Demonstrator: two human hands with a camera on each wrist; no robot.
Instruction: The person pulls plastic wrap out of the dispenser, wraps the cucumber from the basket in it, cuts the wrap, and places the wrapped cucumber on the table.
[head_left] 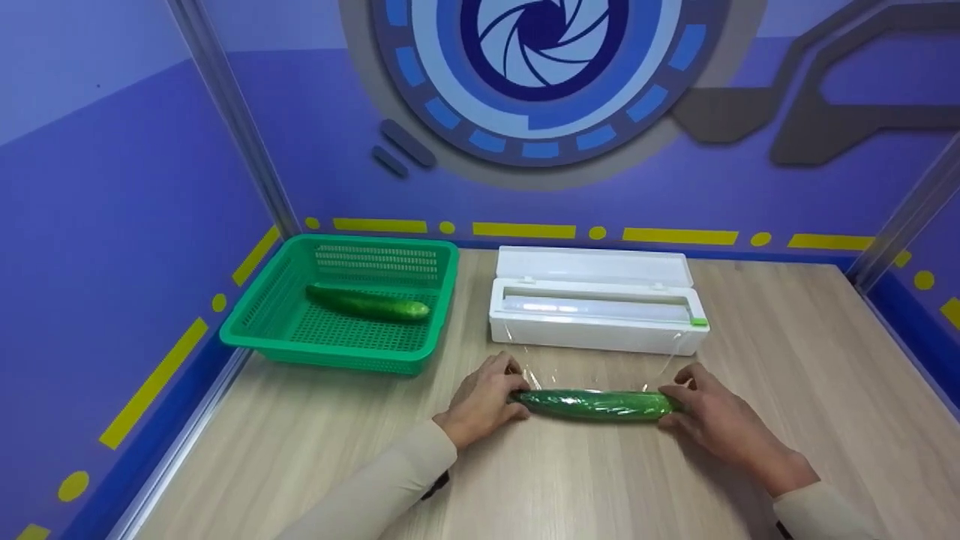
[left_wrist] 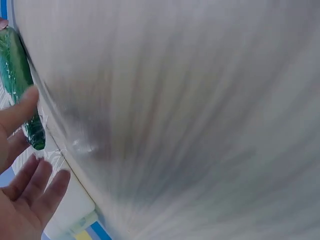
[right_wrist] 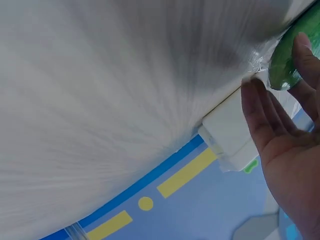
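Note:
A cucumber (head_left: 596, 405) wrapped in shiny cling film lies crosswise low in the head view. At its dark left end, my left hand (head_left: 487, 397) pinches it between thumb and fingers. My right hand (head_left: 716, 412) holds the paler right end the same way. In the left wrist view the thumb (left_wrist: 22, 107) lies along the cucumber, with the other fingers spread past its tip. The right wrist view has the thumb (right_wrist: 304, 50) on the cucumber's side. Clear cling film (head_left: 555, 367) stretches from the cucumber back to a white dispenser box (head_left: 592, 334).
The dispenser's lid (head_left: 592, 264) is raised, showing a film roll (head_left: 592, 306) inside; a green slider (head_left: 698, 322) sits at its right corner. Back left, a green basket (head_left: 337, 358) holds another cucumber (head_left: 367, 304). Blue walls enclose the wooden table (head_left: 570, 487).

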